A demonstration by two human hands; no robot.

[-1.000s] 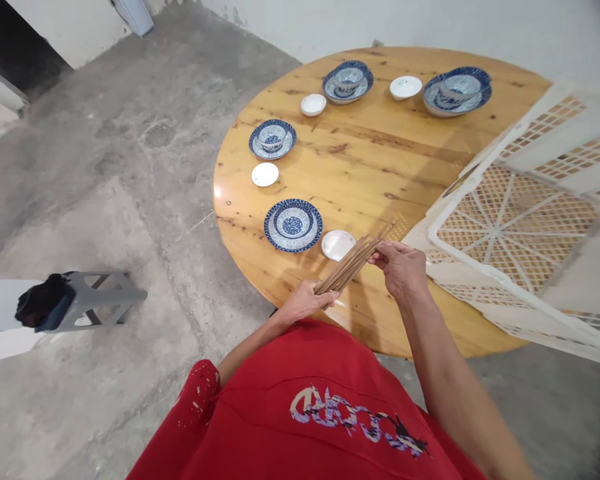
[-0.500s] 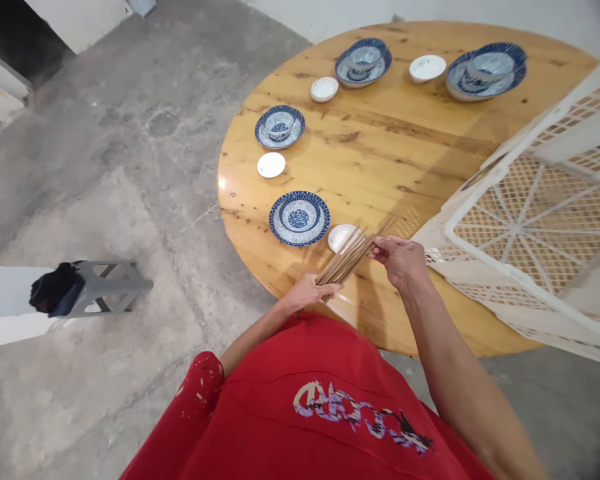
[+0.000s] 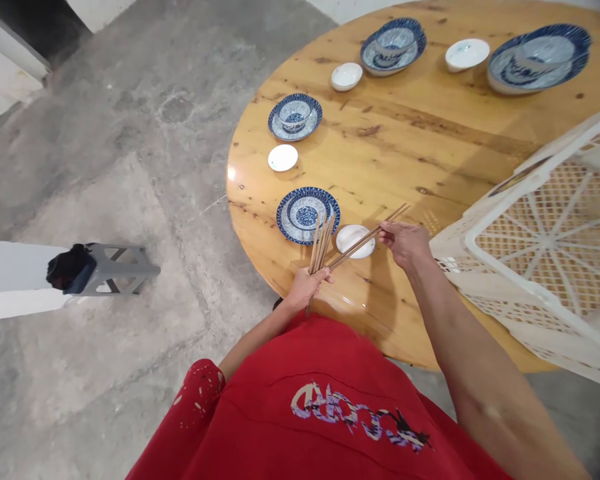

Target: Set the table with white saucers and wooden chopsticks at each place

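My left hand [image 3: 307, 288] is closed round a bundle of wooden chopsticks [image 3: 322, 245] at the near edge of the table. My right hand [image 3: 405, 241] pinches a couple of chopsticks [image 3: 367, 237], drawn apart from the bundle and slanting up to the right. Their lower ends still reach my left hand. Beneath them sits a small white dish [image 3: 356, 241]. Behind the bundle's tips is a blue-patterned bowl [image 3: 307, 212] on a matching plate [image 3: 285, 228].
A white plastic crate [image 3: 480, 250] with lattice sides stands on the round wooden table [image 3: 380, 153] at the right. More blue-patterned plates with bowls [image 3: 294, 117] and white dishes [image 3: 283, 158] line the far rim. A grey stool [image 3: 123, 267] stands on the floor at left.
My right hand has pulled a couple of chopsticks away from the bundle. The bundle in my left hand now points more upright, and the view has shifted slightly.
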